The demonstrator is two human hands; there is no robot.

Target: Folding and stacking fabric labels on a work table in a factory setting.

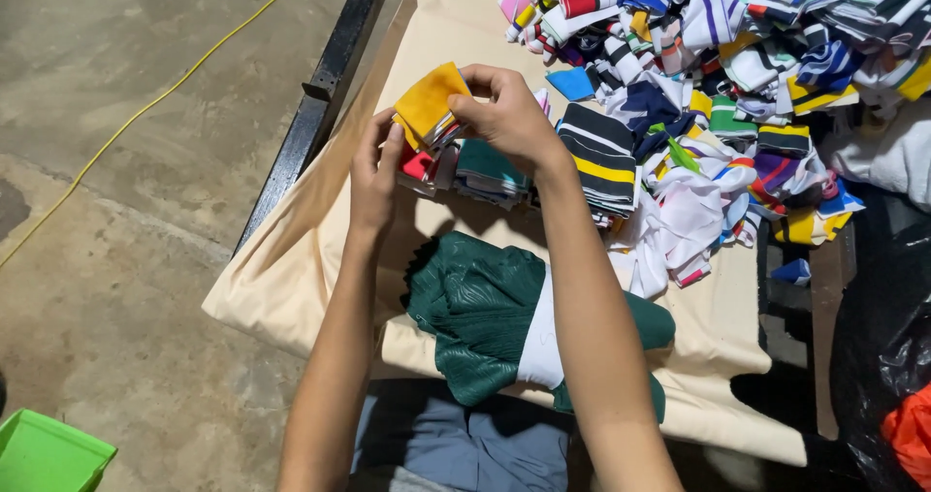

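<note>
— What's over on the far left?
— A bright green plastic bin [48, 453] on the concrete floor [126, 288], and a yellow cable [145, 107] running across it. Then the black metal bar [320, 90] along the edge of the table, under a cream cloth [291, 269].

— And the hands?
— The left hand [373, 172] props a small stack of folded fabric pieces [465, 167] from the side, fingers pressed against it. The right hand [504, 114] pinches the yellow piece [427, 104] on top of that stack — thumb and fingers closed on it, lifted just above the cloth.

— Anything nearer the person?
— A dark green garment with a white panel [485, 322] lies under the right forearm. Further right — a big heap of striped knit collars [737, 75], and a black plastic bag [887, 337].
</note>
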